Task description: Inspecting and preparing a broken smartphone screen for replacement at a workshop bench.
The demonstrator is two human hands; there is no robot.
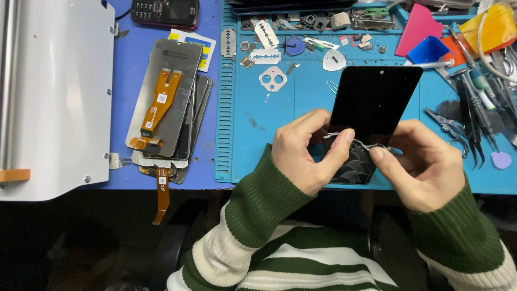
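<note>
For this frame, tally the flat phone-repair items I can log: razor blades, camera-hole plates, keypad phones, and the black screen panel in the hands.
Razor blades: 2, one angled and one level
Camera-hole plates: 1
Keypad phones: 1
Black screen panel: 1, gripped by left hand and right hand
Total: 5

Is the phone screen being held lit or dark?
Dark: the screen shows plain black glass, held between the left hand and the right hand.
</note>
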